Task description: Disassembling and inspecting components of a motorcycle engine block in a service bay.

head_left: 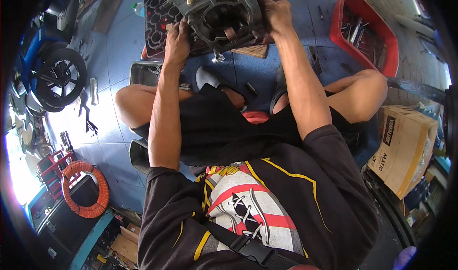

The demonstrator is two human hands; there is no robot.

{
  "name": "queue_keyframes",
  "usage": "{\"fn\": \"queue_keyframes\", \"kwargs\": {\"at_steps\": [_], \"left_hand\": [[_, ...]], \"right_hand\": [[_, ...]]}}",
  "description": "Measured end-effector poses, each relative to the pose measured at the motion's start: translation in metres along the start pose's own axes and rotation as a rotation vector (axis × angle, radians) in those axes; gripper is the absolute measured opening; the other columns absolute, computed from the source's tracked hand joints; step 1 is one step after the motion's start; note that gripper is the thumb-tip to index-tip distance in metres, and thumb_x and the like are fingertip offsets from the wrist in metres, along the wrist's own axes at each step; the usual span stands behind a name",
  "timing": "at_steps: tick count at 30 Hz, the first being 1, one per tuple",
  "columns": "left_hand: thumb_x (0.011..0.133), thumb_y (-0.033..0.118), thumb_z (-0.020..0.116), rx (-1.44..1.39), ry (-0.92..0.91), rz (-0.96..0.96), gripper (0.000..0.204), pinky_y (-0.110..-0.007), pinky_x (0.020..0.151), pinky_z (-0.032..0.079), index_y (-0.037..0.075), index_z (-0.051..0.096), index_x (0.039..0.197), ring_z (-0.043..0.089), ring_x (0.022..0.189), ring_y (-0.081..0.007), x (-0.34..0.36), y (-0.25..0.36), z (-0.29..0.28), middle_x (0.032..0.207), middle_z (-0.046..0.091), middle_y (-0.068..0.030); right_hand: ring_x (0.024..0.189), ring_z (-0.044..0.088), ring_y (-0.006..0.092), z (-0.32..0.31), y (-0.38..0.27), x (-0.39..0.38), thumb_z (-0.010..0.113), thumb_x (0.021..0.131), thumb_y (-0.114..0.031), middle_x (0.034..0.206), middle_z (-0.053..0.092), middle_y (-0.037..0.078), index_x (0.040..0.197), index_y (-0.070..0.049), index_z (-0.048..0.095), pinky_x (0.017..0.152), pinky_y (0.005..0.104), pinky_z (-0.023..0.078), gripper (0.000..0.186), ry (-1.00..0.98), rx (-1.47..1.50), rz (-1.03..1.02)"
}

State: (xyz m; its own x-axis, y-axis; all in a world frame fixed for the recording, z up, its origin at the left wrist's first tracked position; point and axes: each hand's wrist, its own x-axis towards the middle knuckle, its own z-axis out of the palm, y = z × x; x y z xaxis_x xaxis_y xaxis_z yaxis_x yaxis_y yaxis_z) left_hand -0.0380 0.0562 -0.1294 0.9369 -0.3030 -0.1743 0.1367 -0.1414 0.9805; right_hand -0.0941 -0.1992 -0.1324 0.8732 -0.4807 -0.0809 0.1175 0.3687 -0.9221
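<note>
Gripping a grey engine casing (pixel 198 13) at 12 o'clock, both hands are holding opposite edges: left hand (pixel 177 43) is pinching narrow at the lower-left corner, 11 o'clock; right hand (pixel 276 14) is cupping the right edge, 1 o'clock. Casing's top end is running out of view. It is overlapping a dark ring-patterned tray (pixel 155 37); can't tell if it's resting or lifted. Tray's left edge is sticking out past the casing; a wooden board (pixel 251 51) is poking out under the near edge. Room: blue floor (pixel 305 24) is showing at 1 o'clock, between right hand and a red bin (pixel 393 55) at 2, a strip also between tray and motorcycle wheel (pixel 78 79) toward 10. Metal pan (pixel 136 72) at 10 is crowding the left forearm. Sandals are bounding the near side.
</note>
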Motion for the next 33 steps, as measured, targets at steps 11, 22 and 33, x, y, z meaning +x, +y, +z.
{"fn": "queue_keyframes", "kwargs": {"at_steps": [11,22,33], "left_hand": [[0.103,0.027,0.046,-0.225,-0.054,-0.086,0.038,-0.025,0.076,0.052,-0.006,0.062,0.112,0.063,0.084,-0.0127,-0.011,0.016,0.001,0.102,0.067,-0.0093],[0.104,0.029,0.044,-0.321,-0.102,-0.084,0.039,-0.025,0.076,0.052,-0.004,0.059,0.118,0.063,0.087,-0.0133,-0.013,0.014,0.007,0.107,0.066,-0.0105],[0.103,0.034,0.044,-0.298,-0.039,-0.109,0.044,-0.027,0.071,0.054,-0.005,0.063,0.113,0.065,0.08,-0.0145,-0.014,0.017,0.011,0.101,0.068,-0.0099]], "right_hand": [[0.076,0.064,0.0132,0.006,-0.015,-0.007,0.061,0.096,-0.02,0.092,0.068,0.004,0.109,-0.002,0.065,0.064,0.0269,0.052,0.022,-0.149,0.239,0.182],[0.075,0.064,0.0134,0.004,-0.015,-0.007,0.062,0.095,-0.019,0.091,0.068,0.004,0.104,-0.002,0.067,0.064,0.0258,0.052,0.019,-0.135,0.187,0.122],[0.069,0.062,0.0124,0.012,-0.017,-0.007,0.064,0.095,-0.022,0.084,0.067,0.004,0.097,-0.001,0.069,0.058,0.0255,0.05,0.022,-0.03,0.18,0.105]]}}
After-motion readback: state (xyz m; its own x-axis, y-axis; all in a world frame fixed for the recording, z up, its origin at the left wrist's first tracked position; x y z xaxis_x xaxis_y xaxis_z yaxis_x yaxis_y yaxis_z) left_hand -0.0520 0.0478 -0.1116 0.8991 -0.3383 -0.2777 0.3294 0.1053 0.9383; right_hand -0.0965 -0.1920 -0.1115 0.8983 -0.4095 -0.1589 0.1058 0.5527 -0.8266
